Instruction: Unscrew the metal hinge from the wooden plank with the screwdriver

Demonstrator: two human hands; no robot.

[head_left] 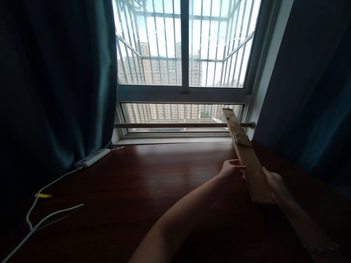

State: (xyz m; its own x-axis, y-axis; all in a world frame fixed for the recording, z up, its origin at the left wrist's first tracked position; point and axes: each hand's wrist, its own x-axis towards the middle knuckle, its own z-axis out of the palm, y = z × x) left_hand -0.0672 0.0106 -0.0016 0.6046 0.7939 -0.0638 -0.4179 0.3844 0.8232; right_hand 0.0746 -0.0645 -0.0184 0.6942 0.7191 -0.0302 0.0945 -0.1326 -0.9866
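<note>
A long, flat tan wooden board (253,171) is held tilted above the desk, its far end pointing toward the window. On its upper half a shorter wooden piece (241,139) is fixed across it, with a few thin nails (237,137) sticking up beside it. My left hand (232,168) grips the board's left edge, thumb and fingers closed on it. Around the right edge, near the lower end, my right hand (274,180) is closed; its far fingers are hidden under the board. Below my left fingers a small orange-yellow bit (244,176) shows, too little to name.
The dark red-brown wooden desk (153,175) runs up to a barred window (186,47) with a horizontal rail (175,125). At left lie a white power strip (91,158), a white cable (55,212) and a yellow strip (43,195). Dark blue curtains (93,80) hang at both sides.
</note>
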